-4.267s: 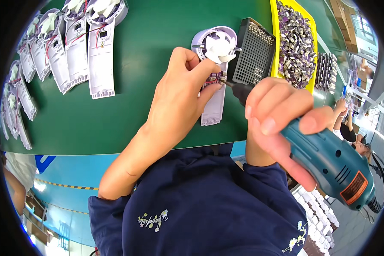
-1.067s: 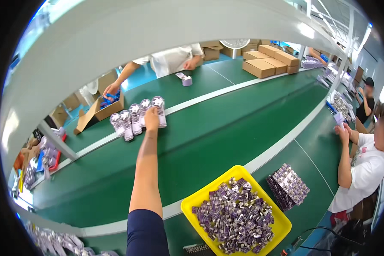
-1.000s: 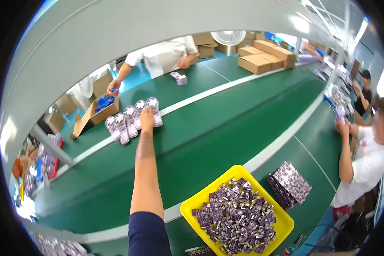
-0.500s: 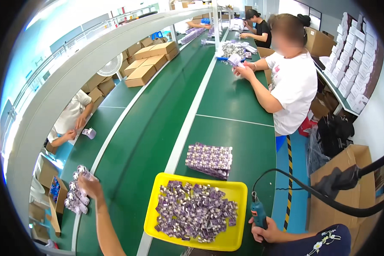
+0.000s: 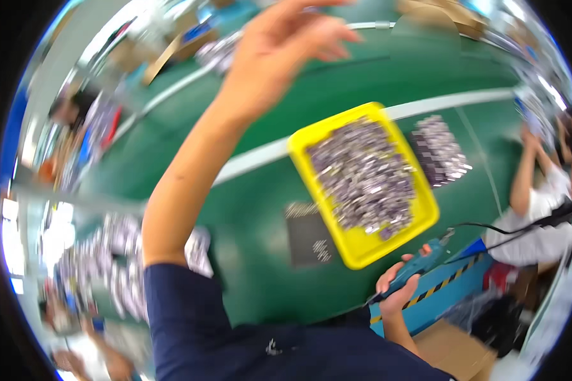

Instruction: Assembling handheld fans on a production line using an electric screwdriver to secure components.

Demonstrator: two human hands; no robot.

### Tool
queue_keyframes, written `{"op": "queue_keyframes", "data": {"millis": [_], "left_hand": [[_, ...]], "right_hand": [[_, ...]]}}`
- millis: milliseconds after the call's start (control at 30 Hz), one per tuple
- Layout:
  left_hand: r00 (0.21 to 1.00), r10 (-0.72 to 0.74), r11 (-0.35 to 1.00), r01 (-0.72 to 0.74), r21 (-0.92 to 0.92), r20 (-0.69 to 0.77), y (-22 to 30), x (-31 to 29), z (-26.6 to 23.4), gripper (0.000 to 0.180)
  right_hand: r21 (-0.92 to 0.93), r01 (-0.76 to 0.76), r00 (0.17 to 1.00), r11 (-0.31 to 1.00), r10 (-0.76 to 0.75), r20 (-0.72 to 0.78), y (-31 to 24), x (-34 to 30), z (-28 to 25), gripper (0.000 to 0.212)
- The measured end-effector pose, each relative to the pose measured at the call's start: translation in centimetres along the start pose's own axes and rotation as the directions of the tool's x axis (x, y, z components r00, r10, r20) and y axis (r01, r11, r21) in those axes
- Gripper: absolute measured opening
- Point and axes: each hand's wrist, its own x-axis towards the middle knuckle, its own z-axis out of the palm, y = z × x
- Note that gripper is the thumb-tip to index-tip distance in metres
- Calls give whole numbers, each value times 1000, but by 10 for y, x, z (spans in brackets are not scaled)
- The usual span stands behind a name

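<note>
My left hand (image 5: pixel 283 47) reaches out over the green conveyor, smeared by motion. Its fingers look stretched and apart, and I make out nothing held in them. My right hand (image 5: pixel 399 293) is wrapped round a teal electric screwdriver (image 5: pixel 429 255) with a cord at its tip end, near the table's edge. Between my arms lies a yellow tray (image 5: pixel 353 254), full of small purple and white parts (image 5: pixel 368 174). A stack of purple and silver blocks (image 5: pixel 442 151) sits just beyond the tray's right side. Past my left forearm is a pile of purple-white items (image 5: pixel 221 52).
A dark flat pad (image 5: pixel 306 236) lies left of the tray. Many blurred purple-white pieces (image 5: pixel 124 267) are heaped at the left. A co-worker in white (image 5: pixel 531 219) stands at the right, and cardboard boxes (image 5: pixel 454 346) stand on the floor at the lower right.
The view has swung to the left and tilted. My left hand has left the purple-white items at the conveyor's far side. My right hand keeps the screwdriver, now lifted and tilted.
</note>
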Motion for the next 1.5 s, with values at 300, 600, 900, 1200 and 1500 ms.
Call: {"op": "queue_keyframes", "data": {"millis": [300, 600, 900, 1200, 1500], "left_hand": [[775, -544, 422, 583, 694, -321, 118, -283, -30, 31], [568, -369, -137, 749, 648, -735, 127, -399, 13, 58], [676, -258, 147, 734, 663, -690, 91, -416, 2, 11], [806, -283, 446, 590, 673, -519, 69, -397, 29, 11], [861, -316, 637, 504, 584, -398, 42, -377, 54, 16]], "right_hand": [[-47, 16, 997, 999, -12, 74, 13, -9, -6, 59], [-90, 54, 991, 994, -42, 131, 1, -2, -11, 47], [-623, 190, 913, 759, 96, 395, -72, 49, 51, 53], [-892, 430, 903, 140, -47, 428, -62, 110, 71, 46], [-883, 469, 883, -9, -24, 469, -50, 119, 83, 47]]}}
